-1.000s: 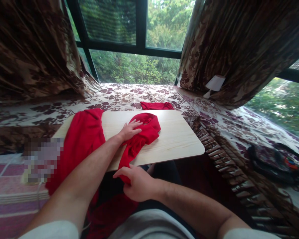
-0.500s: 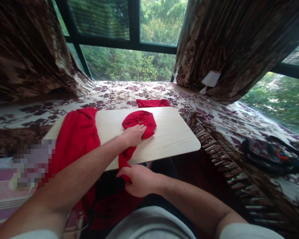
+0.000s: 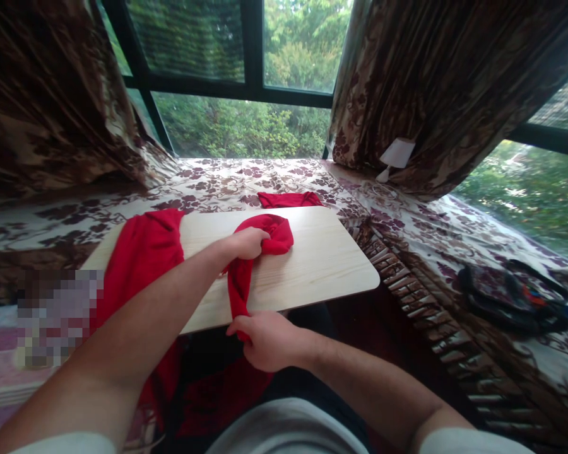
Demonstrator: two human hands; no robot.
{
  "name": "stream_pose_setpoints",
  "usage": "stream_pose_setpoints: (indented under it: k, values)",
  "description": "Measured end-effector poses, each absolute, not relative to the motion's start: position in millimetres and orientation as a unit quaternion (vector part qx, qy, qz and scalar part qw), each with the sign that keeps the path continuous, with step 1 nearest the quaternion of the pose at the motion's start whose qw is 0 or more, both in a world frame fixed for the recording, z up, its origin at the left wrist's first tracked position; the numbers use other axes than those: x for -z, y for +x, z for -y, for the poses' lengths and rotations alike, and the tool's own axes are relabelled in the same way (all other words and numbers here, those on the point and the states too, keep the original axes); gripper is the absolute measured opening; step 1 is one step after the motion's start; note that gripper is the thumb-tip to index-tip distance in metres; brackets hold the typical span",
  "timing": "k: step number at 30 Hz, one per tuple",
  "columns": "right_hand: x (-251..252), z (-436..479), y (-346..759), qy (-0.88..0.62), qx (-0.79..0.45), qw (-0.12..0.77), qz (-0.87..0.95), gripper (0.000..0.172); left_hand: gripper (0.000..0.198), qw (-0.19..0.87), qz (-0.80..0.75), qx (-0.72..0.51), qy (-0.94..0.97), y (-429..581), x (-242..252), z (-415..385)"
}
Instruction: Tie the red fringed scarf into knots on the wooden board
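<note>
On the light wooden board (image 3: 322,252) a red cloth strip (image 3: 279,238) lies curled in a loop, with a tail running down over the near edge. My left hand (image 3: 249,243) grips the loop's left side, its fingers closed on the fabric. Below the board's near edge, my right hand (image 3: 267,340) holds the tail of the strip between thumb and fingers. A larger piece of red fabric (image 3: 146,252) drapes over the left end of the board, partly behind my left forearm.
Another folded red cloth (image 3: 291,199) rests beyond the board on the flowered cover (image 3: 218,180). A small white lamp (image 3: 397,153) stands by the right curtain. A black bag (image 3: 511,296) lies at the far right. The left side has a pixelated patch.
My left hand has shifted slightly left and up, and the loop's near part has changed shape. The tail between my hands looks longer and straighter. My right hand has barely moved.
</note>
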State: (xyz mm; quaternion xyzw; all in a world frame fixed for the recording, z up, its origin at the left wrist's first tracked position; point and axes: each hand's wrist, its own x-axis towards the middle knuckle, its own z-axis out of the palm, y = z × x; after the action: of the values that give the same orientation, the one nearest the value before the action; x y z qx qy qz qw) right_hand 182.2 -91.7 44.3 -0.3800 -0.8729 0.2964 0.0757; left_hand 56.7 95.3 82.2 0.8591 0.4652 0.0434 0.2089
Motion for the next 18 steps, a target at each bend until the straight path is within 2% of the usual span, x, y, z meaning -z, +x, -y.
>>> stream_pose_setpoints:
  k: [3, 10, 13, 18]
  values:
    - [-60, 87, 191, -0.376, -0.259, 0.015, 0.89, 0.043, 0.027, 0.279, -0.487, -0.017, 0.828, 49, -94, -111]
    - [-115, 54, 236, -0.406, -0.098, -0.158, 0.895, 0.017, 0.035, 0.446, -0.489, -0.012, 0.75, 40, -97, -124]
    - [-130, 37, 257, -0.466, -0.046, -0.204, 0.86, 0.021, 0.037, 0.459, -0.491, -0.014, 0.74, 40, -98, -122]
    - [-126, 9, 284, -0.545, 0.024, -0.19, 0.816, 0.024, 0.033, 0.43, -0.496, -0.043, 0.753, 44, -97, -117]
